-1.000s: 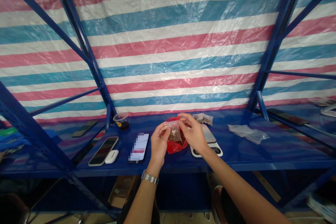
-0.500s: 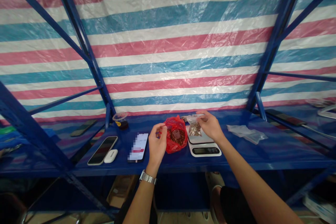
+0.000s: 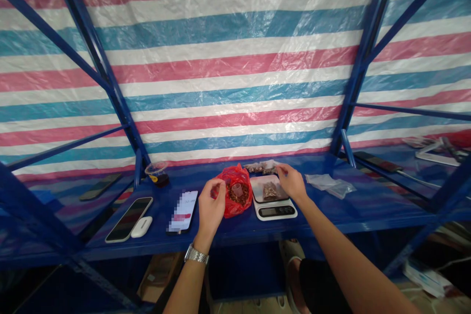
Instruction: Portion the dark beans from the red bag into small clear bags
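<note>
The left hand [image 3: 211,208], loosely curled and seemingly empty, hovers by the red bag [image 3: 230,209], while weighing seems in hand: a packet [image 3: 270,191] lies near the scale's [image 3: 276,212] right edge, calling for the right hand [image 3: 293,182], grip unclear, to stay off.

Pale-edged phone [image 3: 128,220] beside white case [image 3: 142,227]

Blue shelf [image 3: 371,213], dark phone [image 3: 129,220], white case [image 3: 142,226], lit phone [image 3: 187,209], cup [image 3: 159,177], red bag [image 3: 234,211], scale [image 3: 276,212], flat clear bags [image 3: 340,188]
</note>
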Motion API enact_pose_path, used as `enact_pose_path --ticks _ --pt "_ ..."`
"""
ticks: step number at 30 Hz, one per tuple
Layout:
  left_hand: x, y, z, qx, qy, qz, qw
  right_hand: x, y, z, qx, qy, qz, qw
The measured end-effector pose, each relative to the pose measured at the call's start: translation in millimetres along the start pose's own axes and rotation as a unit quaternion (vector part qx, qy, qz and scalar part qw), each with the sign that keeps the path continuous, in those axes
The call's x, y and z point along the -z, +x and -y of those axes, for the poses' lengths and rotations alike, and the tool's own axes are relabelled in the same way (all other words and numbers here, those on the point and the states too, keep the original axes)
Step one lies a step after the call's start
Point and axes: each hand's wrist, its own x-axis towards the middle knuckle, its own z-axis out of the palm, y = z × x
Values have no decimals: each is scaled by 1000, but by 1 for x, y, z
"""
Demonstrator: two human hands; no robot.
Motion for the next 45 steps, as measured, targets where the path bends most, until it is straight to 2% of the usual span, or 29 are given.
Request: enact_pose_path --ticks 6,14,25,34,38,41,45 --pt "0 -6 -2 -63 56 60 995 10 2 -2 -8 20 -63 998" --pt "-1 -5 -4 -57 58 74 994 15 2 -3 -8 24 -70 997" --pt "-1 -6 -4 -49 58 92 993 10 3 -10 18 -8 -46 999" --pt "-1 -6 3 -53 58 90 993 2 -1 -12 58 -142 30 988" --pt "-2 -7 1 -53 64 93 992 -2 -6 -12 39 -174 19 984" --pt "-4 -7 -3 -58 57 91 993 -5 -9 -8 9 -125 3 992" --pt "-7 -8 -9 -51 47 92 993 -7 -9 -1 -27 36 16 999"
